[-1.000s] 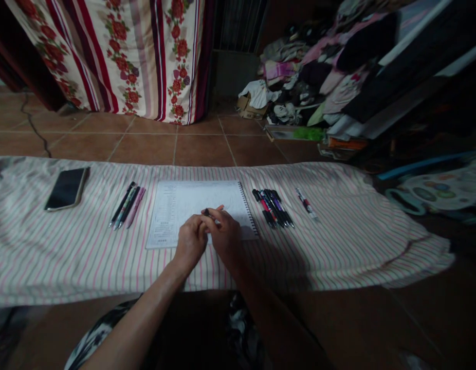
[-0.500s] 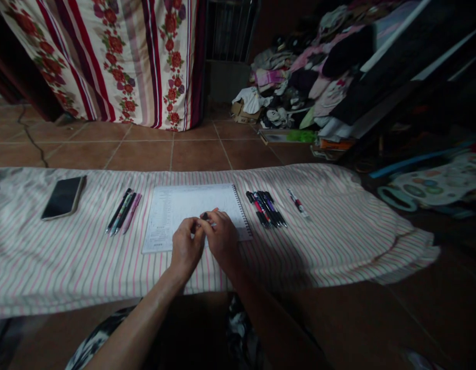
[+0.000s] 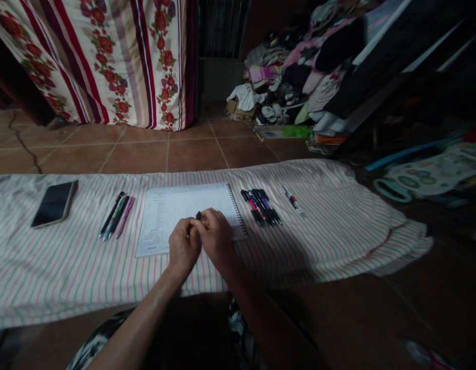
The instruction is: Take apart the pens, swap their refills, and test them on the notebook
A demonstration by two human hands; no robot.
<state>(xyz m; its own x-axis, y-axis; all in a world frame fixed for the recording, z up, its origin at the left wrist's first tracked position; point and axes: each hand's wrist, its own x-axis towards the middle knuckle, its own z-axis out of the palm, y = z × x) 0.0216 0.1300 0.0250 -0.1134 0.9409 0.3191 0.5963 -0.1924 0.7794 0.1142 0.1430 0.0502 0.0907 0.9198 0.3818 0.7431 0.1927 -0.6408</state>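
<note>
My left hand [image 3: 184,245] and my right hand [image 3: 218,237] meet above the lower part of an open spiral notebook [image 3: 172,200]. Fingers of both are closed around what looks like a pen [image 3: 198,215]; only its black end shows, the rest being hidden in the grip. To the right of the notebook lies a row of several pens [image 3: 263,208], with one white patterned pen [image 3: 293,200] set apart beyond it. Three more pens [image 3: 116,216], one of them pink, lie side by side to the left.
A phone [image 3: 54,204] lies at the left on the striped cloth [image 3: 338,221] covering the low table. Beyond are a tiled floor [image 3: 138,149], a floral curtain [image 3: 126,61] and a heap of clothes [image 3: 292,77]. A pale board with coloured ovals [image 3: 434,174] stands at the right.
The view has shifted slightly, so the table things appear a little further left. Both hands stay together over the notebook, and the pen's light part that showed between the fingers is now covered.
</note>
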